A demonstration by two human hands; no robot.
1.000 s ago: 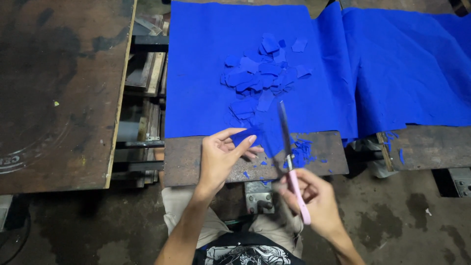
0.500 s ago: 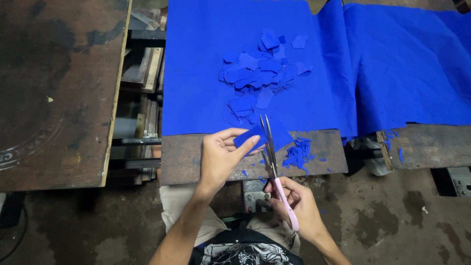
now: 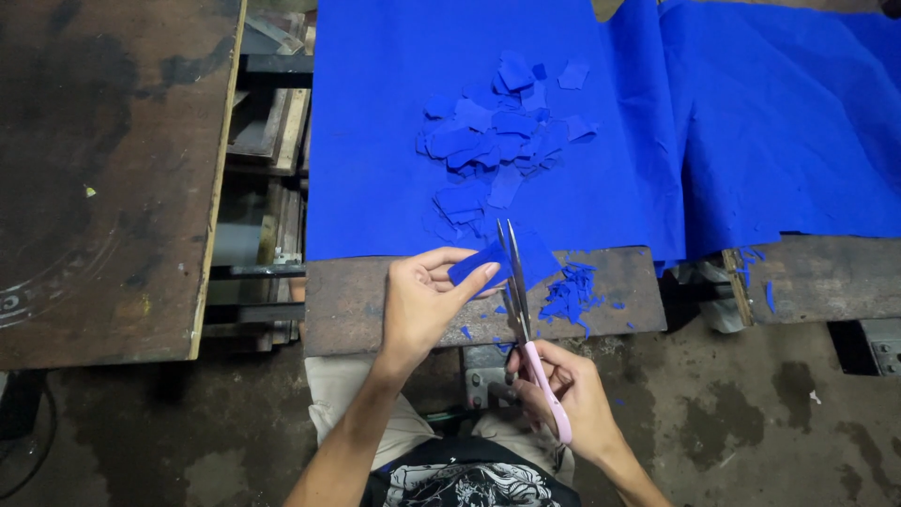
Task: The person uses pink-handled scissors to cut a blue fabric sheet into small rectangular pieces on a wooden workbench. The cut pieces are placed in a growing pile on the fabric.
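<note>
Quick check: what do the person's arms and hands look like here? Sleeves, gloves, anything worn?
Both the left hand and the right hand are bare: no gloves, rings, watch or bands visible. Both forearms are uncovered, with no sleeves in view. Below them show a black top with a white print and light trousers.

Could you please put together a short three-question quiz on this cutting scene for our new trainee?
1. True or false: the right hand holds the pink-handled scissors.
2. What does the left hand pinch? A) a small blue fabric piece B) a wooden ruler C) a spool of thread
3. Where does the pile of cut blue pieces lie: on the blue cloth or on the dark table to the left?

Key
1. True; the blades point away from the person.
2. A; the small blue fabric piece sits between thumb and fingers, beside the blades.
3. On the blue cloth; smaller blue scraps lie on the bench edge.
</note>
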